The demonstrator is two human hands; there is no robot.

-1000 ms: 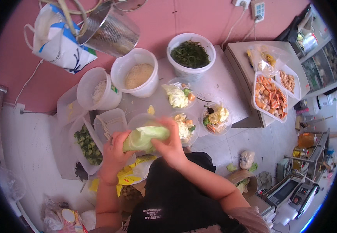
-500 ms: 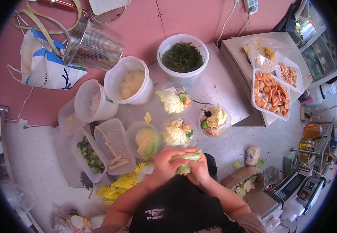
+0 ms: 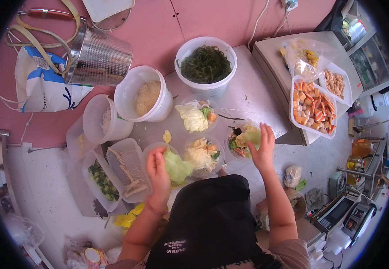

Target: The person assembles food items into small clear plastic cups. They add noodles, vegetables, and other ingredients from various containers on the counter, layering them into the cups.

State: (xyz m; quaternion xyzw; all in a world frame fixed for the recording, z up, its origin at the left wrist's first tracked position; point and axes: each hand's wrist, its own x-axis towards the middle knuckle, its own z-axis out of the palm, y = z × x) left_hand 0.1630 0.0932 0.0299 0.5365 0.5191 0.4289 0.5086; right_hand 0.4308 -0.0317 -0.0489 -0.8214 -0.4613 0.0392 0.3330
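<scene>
My left hand [image 3: 158, 175] is closed at the edge of a pale green cabbage leaf [image 3: 177, 167], over a round clear bowl at the left. Part of that bowl is hidden by the leaf and hand. At the right, my right hand [image 3: 262, 150] pinches a smaller piece of cabbage leaf [image 3: 254, 138] between thumb and fingers. It is above a clear bowl [image 3: 233, 151] holding broccoli, dark fungus and shredded vegetables. Two more filled bowls stand between my hands: a near one with cabbage [image 3: 200, 157] and a far one with cabbage [image 3: 193, 117].
Behind the bowls are a tub of seaweed [image 3: 205, 65] and a tub of noodles [image 3: 148, 96]. Trays of broccoli [image 3: 102, 179] and pale sticks [image 3: 134, 184] lie at the left. A perforated metal strainer [image 3: 100, 56] stands beyond. A tray of orange-and-white pieces [image 3: 313, 107] sits at the right.
My hands were together over my front, gripping crumpled cabbage; they have moved apart. The left went to the left bowl, the right to the right bowl, each with leaf.
</scene>
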